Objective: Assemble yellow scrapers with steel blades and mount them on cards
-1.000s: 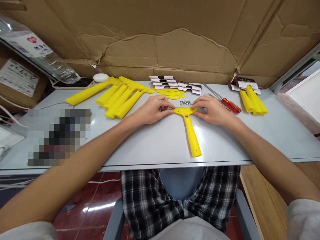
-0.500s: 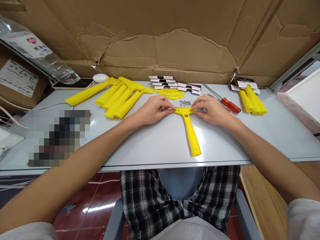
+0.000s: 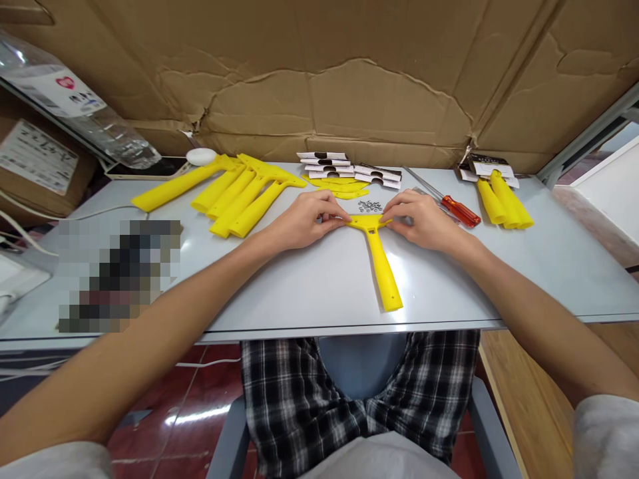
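A yellow T-shaped scraper handle (image 3: 382, 266) lies on the table in front of me, its grip pointing toward the near edge. My left hand (image 3: 314, 216) pinches the left end of its crosspiece between thumb and fingers. At the opposite end, my right hand (image 3: 417, 216) is closed the same way on the crosspiece. Just beyond the handle sits a small heap of metal screws (image 3: 370, 206). Flat yellow plastic pieces (image 3: 344, 186) lie behind the screws, close to white-and-black packets (image 3: 324, 163).
Several more yellow handles (image 3: 244, 193) lie to the left. A red screwdriver (image 3: 460, 211) rests right of my right hand, with carded yellow handles (image 3: 506, 203) farther right. A plastic bottle (image 3: 84, 106) leans at the far left. Cardboard (image 3: 319, 80) stands along the back edge.
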A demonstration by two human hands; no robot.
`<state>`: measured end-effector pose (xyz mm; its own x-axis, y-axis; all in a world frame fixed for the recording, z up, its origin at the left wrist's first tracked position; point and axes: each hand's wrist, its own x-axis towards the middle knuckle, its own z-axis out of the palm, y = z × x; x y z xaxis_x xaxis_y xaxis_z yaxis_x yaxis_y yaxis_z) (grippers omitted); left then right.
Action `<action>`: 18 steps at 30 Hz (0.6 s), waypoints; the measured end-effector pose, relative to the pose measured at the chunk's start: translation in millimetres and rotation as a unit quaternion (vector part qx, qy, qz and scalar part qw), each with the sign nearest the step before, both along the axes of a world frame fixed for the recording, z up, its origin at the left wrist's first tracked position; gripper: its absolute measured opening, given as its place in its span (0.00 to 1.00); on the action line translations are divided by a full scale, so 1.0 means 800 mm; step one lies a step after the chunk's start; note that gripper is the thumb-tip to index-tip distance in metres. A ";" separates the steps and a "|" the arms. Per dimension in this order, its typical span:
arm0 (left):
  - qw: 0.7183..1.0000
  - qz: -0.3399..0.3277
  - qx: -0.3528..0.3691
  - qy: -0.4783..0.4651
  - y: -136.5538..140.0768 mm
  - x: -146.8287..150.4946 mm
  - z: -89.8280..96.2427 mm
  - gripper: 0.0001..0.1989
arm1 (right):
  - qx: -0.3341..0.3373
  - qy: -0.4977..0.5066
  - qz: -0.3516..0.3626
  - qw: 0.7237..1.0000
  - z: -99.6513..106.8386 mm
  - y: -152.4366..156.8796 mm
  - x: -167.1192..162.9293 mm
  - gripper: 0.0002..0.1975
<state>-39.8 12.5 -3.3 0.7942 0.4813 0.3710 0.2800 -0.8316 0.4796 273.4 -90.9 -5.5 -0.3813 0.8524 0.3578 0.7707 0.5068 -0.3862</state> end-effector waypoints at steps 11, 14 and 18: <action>0.991 0.120 -0.004 -0.065 0.017 -0.020 0.033 0.14 | 0.028 0.042 -0.090 0.995 0.015 -0.004 0.012 0.24; 0.990 0.135 0.004 -0.050 0.022 -0.023 0.035 0.16 | 0.009 0.020 -0.128 0.992 0.010 0.004 0.027 0.26; 0.991 0.133 0.017 0.005 0.028 -0.023 0.025 0.19 | -0.030 -0.015 -0.157 0.987 0.002 0.012 0.042 0.26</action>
